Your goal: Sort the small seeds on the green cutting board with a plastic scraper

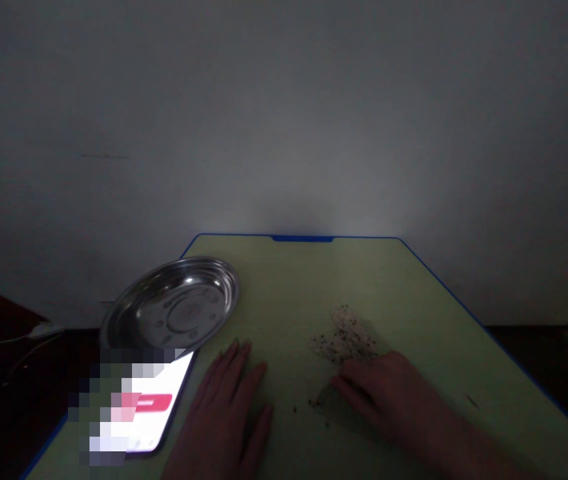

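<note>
My left hand [229, 407] lies flat on the pale green table [284, 287], fingers stretched out and together, holding nothing. It rests between a lit phone [149, 400] and my right hand. My right hand [384, 393] rests on the table with its fingers curled inward, fingertips touching the tabletop just below a small pile of whitish grains mixed with dark specks [344, 337]. Whether anything is pinched in those fingers is too dark to tell. A few loose dark specks lie beside its fingertips.
A round steel plate [174, 307] sits at the table's left, overhanging the edge, partly behind the phone. The table has a blue rim and stands against a plain grey wall. White cables [24, 337] run across the dark area at left. The lighting is dim.
</note>
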A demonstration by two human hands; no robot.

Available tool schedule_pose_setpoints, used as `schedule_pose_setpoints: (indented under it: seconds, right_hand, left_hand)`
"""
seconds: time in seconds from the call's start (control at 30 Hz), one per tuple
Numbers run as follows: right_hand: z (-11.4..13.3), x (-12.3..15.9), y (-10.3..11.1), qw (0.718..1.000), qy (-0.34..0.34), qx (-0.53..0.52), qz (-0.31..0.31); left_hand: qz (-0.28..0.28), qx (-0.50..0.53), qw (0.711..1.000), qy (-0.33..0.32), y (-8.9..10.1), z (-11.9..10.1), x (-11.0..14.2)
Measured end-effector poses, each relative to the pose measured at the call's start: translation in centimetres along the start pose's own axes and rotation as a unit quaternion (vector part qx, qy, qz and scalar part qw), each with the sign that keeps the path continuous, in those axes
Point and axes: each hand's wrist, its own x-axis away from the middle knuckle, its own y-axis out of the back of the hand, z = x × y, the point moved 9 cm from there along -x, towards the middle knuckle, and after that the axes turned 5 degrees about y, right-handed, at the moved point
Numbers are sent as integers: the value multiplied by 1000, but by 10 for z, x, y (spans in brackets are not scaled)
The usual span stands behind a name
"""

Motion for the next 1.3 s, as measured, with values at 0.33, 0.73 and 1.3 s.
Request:
schedule_pose_setpoints:
  seconds: [0.33, 0.73, 1.3]
  right_hand:
    - [-10, 10, 8, 1000, -13, 9, 0]
    - [-15, -1, 8, 999, -20, 34, -11]
    - [-10, 4, 9, 1000, -9, -14, 9]
  left_hand:
    - [1, 12, 1000, 1, -1, 2, 3]
    - [1, 5, 1000, 2, -4, 1, 3]
    - [-1, -7, 1000, -12, -3, -2, 3]
